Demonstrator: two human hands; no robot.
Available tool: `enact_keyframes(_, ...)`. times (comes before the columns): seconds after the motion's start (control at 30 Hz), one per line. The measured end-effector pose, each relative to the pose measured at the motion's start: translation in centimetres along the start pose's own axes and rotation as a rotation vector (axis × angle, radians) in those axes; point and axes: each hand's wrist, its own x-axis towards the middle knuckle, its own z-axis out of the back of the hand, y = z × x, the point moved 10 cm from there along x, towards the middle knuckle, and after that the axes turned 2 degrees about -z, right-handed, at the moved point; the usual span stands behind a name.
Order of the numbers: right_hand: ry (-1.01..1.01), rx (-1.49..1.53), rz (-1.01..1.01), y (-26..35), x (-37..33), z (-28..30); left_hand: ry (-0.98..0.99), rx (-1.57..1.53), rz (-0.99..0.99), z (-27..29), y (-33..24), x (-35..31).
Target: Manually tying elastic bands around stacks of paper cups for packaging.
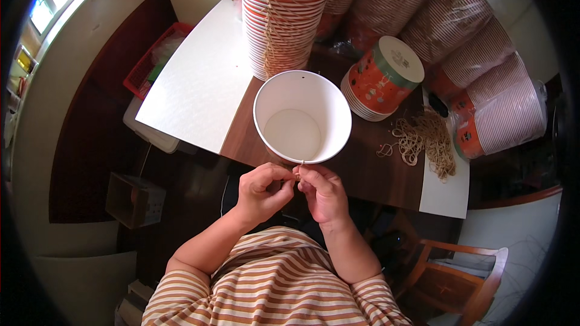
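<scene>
A large paper bucket (pixel 302 102), white inside, stands on the brown tabletop with its open mouth toward me. A small dark hole shows in its far wall near the rim. At the near rim a short piece of cord (pixel 302 162) comes down from the edge to my fingers. My left hand (pixel 264 192) and my right hand (pixel 324 192) meet just below that rim, thumbs and fingertips pinched close together on the cord. The fingers hide most of the cord, so I cannot tell whether it is knotted.
A tall stack of orange-and-white buckets (pixel 284 30) with cords hanging down it stands behind. At right are a small upside-down stack (pixel 377 81), a pile of loose cord (pixel 432 142) and plastic-wrapped bucket stacks (pixel 510 115). A wooden chair (pixel 453 284) stands lower right, a red basket (pixel 136 75) left.
</scene>
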Motion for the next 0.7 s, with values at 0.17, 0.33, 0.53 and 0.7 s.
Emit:
enact_keyframes(0.17, 0.031, -0.063, 0.081, 1.3, 0.0, -0.3, -0.052, -0.048, 0.108, 0.6, 1.9, -0.3)
enact_keyframes(0.33, -0.048, -0.38, 0.336, 2.9, -0.4, 0.2, -0.058, -0.087, 0.142, 0.4, 2.2, -0.1)
enact_keyframes(0.53, -0.167, -0.831, 0.655, 6.1, -2.2, -1.4, -0.058, -0.154, 0.223, 0.2, 3.2, -0.2)
enact_keyframes(0.7, -0.278, -1.163, 0.901, 7.1, -3.4, -2.9, -0.023, -0.251, 0.335, -0.3, 4.0, -0.3)
